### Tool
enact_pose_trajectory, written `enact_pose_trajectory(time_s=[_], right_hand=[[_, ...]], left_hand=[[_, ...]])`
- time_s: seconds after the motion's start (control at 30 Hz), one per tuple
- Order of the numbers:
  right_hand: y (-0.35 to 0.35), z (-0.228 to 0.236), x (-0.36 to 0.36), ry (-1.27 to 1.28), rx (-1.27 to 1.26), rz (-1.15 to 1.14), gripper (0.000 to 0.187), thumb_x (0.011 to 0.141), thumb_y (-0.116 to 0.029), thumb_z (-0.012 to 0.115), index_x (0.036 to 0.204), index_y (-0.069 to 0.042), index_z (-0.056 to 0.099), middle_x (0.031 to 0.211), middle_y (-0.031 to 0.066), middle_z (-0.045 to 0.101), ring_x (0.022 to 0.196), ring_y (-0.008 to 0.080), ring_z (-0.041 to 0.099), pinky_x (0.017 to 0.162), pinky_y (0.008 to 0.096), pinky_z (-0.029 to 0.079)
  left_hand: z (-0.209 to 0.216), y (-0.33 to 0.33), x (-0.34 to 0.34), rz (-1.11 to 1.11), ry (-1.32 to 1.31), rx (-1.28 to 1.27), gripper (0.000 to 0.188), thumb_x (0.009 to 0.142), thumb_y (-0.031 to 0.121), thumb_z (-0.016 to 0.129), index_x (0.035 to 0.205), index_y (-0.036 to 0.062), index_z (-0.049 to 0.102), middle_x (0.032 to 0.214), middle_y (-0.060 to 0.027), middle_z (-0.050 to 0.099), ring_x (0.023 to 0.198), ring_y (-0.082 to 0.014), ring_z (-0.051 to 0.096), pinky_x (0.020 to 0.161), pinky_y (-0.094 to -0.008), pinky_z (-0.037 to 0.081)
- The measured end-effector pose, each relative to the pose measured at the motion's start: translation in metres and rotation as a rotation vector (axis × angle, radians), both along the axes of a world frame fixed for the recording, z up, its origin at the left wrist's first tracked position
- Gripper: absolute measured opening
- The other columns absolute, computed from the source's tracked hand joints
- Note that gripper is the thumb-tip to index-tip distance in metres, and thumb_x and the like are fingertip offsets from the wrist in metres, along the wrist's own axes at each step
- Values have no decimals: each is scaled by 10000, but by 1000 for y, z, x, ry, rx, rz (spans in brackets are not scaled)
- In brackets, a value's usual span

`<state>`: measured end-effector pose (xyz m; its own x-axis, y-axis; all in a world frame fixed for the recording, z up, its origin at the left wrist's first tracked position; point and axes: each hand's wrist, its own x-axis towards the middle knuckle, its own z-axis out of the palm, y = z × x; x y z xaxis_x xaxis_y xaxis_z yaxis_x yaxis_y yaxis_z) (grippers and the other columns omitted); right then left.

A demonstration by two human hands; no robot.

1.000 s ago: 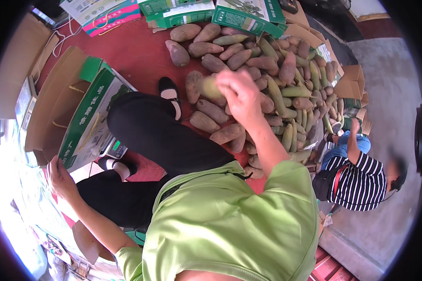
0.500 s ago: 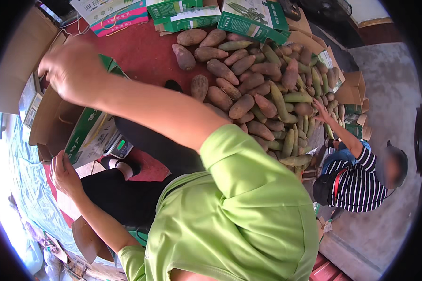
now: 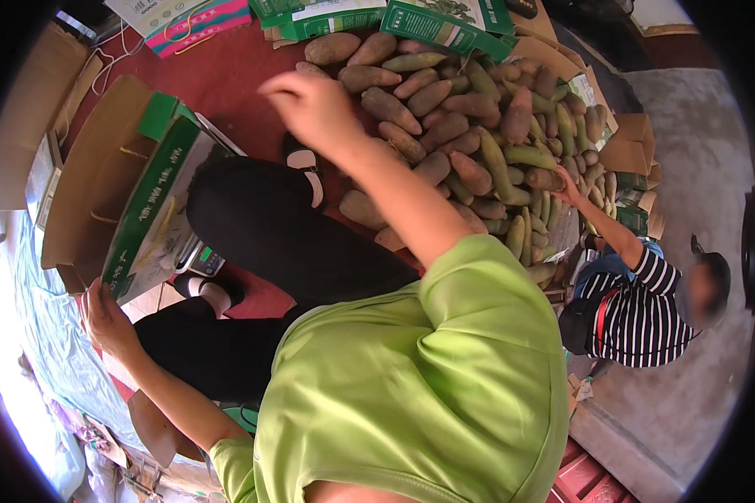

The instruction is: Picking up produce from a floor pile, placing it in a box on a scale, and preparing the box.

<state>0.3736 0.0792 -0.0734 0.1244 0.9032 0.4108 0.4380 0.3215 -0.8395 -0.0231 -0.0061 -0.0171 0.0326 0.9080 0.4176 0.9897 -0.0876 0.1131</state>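
Note:
My left hand is closed on the near corner of an open green and white cardboard box, its thumb on the outer face. The box has brown inner walls and cord handles, and its bottom is hidden. A scale with a lit green display shows beside the box, near my foot. My right hand is in the air at the left border of a large heap of root vegetables, some reddish brown and some green. Its fingers are smeared by motion, and I see nothing clearly in them.
Across the heap, a person in a striped shirt reaches a hand to the vegetables. Green cartons and a pink-edged carton lie at the far side. My bent knee is between box and heap. Clear plastic sheeting lies left.
My right hand has swung from above the box rightward to the heap's edge. The box stands more open to view, with my left hand still on its corner. The other person's hand has shifted slightly.

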Motion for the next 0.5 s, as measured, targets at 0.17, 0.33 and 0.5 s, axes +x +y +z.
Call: enact_pose_trajectory(time_s=[0.17, 0.33, 0.5], right_hand=[[-81, -94, 142, -250, -527, -373, 172, 793, -147, 587, 928, -89, 676, 898, 123, 661, 861, 283, 628, 762, 350, 489], [-170, -153, 256, -624, -888, -640, 239, 768, -252, 628, 941, -94, 675, 940, 143, 649, 897, 346, 602, 808, 413, 478], [-223, -159, 303, -826, -1178, -695, 322, 782, -200, 603, 1097, -139, 608, 1148, 107, 576, 1078, 320, 510, 883, 410, 450]], left_hand=[[-5, 4, -2, -25, 20, -2, 150, 887, 138, 533, 978, 65, 629, 898, -89, 652, 798, -277, 621, 686, -360, 470], [-8, 5, -2, 48, 31, -4, 148, 887, 152, 542, 981, 86, 635, 900, -78, 657, 812, -264, 620, 699, -359, 467], [-14, 8, -8, 55, 51, 4, 150, 881, 159, 553, 985, 91, 637, 905, -74, 661, 809, -260, 622, 709, -354, 470]])
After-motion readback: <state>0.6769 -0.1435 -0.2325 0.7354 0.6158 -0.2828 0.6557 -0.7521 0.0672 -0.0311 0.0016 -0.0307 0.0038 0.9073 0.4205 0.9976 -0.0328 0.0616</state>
